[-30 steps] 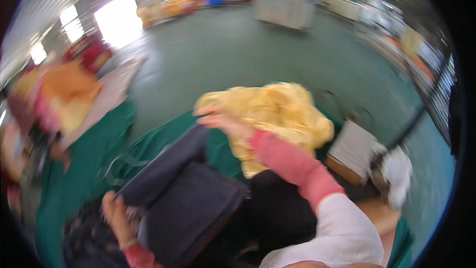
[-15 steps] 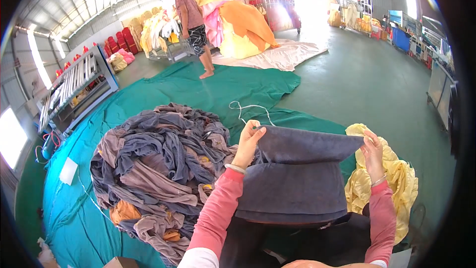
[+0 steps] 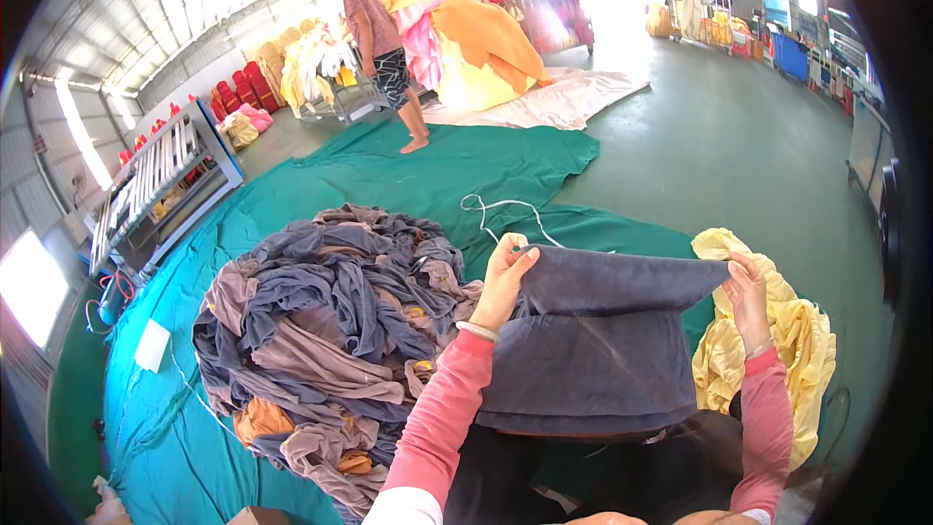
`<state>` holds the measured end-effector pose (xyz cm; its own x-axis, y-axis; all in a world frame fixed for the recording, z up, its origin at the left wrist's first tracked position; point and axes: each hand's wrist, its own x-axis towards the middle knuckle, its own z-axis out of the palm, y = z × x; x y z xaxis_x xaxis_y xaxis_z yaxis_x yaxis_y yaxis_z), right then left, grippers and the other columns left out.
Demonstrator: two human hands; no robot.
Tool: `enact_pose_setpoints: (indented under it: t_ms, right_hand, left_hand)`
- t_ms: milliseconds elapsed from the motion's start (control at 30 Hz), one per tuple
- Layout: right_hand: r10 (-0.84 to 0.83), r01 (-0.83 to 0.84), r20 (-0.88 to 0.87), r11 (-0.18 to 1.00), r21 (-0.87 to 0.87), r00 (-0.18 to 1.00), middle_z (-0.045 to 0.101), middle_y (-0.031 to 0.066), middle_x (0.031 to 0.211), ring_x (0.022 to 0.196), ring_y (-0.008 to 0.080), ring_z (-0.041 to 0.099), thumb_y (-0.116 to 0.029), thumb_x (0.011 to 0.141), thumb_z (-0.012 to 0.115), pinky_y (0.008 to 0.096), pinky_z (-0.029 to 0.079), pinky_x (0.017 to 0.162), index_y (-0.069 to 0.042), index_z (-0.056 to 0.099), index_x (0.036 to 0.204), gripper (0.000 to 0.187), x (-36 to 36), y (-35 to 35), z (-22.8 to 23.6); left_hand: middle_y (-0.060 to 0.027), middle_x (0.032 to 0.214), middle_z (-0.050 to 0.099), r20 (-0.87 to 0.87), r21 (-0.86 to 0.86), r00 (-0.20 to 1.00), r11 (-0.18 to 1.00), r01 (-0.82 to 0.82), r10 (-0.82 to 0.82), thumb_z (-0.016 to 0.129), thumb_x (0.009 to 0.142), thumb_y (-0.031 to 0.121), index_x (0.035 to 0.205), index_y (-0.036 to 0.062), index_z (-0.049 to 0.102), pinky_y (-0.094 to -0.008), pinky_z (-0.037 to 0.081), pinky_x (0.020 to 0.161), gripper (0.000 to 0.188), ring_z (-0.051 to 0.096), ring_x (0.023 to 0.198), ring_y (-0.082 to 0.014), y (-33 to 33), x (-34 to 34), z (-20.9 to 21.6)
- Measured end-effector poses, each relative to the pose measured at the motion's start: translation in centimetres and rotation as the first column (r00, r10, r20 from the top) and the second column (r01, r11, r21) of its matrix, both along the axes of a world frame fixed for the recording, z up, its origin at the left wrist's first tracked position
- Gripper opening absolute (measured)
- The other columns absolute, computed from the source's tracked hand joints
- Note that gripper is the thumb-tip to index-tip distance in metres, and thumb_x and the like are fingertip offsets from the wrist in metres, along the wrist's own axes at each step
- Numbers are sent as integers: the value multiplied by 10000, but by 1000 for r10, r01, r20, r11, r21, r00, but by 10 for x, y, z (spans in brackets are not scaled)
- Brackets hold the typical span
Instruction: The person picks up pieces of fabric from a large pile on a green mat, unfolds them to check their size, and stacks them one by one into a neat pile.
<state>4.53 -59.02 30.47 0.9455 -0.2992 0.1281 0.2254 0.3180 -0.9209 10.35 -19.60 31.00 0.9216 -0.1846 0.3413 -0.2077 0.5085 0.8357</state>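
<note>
A dark grey cloth point(image 3: 593, 369) with a soft nap hangs before me, its upper part folded over in a flap. My left hand point(image 3: 502, 282) pinches the flap's left corner between thumb and fingers. At the right corner, my right hand point(image 3: 748, 301) grips the same flap, so the top edge is stretched between both hands. The cloth's lower part hangs or rests over my lap; its underside is hidden. Left of my left forearm lies a big heap of grey and mauve cloths point(image 3: 330, 331), with a few orange pieces point(image 3: 262, 419) in it.
Green sheeting point(image 3: 389, 170) covers the floor under the heap. Crumpled yellow fabric point(image 3: 807, 350) lies beside my right arm. A white cord point(image 3: 510, 202) lies beyond the cloth. Farther off, a person point(image 3: 374, 44) stands by a tall pile of orange and yellow fabric point(image 3: 486, 44). A slatted machine point(image 3: 160, 185) stands at left.
The whole view has shifted slightly, with the scene sitting a little farther right. Both hands keep their hold on the cloth's corners, and the fold looks much the same.
</note>
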Motion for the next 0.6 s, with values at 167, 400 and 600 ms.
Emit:
enact_pose_setpoints:
  t_ms: [167,400,600]
  right_hand:
    - [22,-22,9,1000,11,1000,585,-76,827,719,15,547,-103,826,627,159,420,620,-137,621,1016,193,4,-10,-6]
    - [-6,6,-12,1000,10,1000,586,-78,835,725,11,537,-108,826,630,169,420,644,-141,620,1018,195,3,-8,-3]
    - [10,-10,-12,1000,26,1000,593,-80,830,714,11,541,-97,829,625,165,427,631,-139,622,1017,193,0,-7,-2]
  left_hand:
    - [55,796,533,-9,-5,1000,1000,7,-7,555,882,63,913,123,440,-165,394,584,133,494,678,-11,-3,-1,7]
    - [46,786,529,-51,-39,999,999,1,-3,553,879,54,917,123,440,-163,402,583,138,501,682,-23,-1,-5,11]
    - [51,791,525,43,25,999,999,-34,33,563,866,36,890,121,441,-162,381,618,150,480,704,-14,2,0,3]
